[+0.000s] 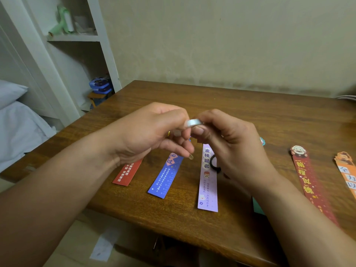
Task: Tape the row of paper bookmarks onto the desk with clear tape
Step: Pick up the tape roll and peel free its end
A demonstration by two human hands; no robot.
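Your left hand (152, 132) and right hand (233, 143), fingers curled, both pinch the tape roll (194, 123). Shelf (73, 37) far left. On the wooden desk (250, 105): red bookmark (127, 172), blue bookmark (165, 176), lilac bookmark (208, 182), dark-red bookmark (308, 182), orange bookmark (346, 176). Beige wall (231, 45) behind.

A white shelf unit (102, 41) stands at the left against a beige wall (231, 41) that is stained and blotchy along its lower part. On the upper shelf lies what looks like a pale green lint roller (64, 20) with a white roll, and something pale and blurred sits just beside it. Lower down, a stack of blue lidded boxes (100, 86) rests on a small wooden stool (96, 97). At the far left are a white pillow (11, 91) and, below it, rumpled white bedding (23, 132). A sheet of paper (105, 245) lies on the pale floor. Grey cables (347, 97) enter at the right edge.
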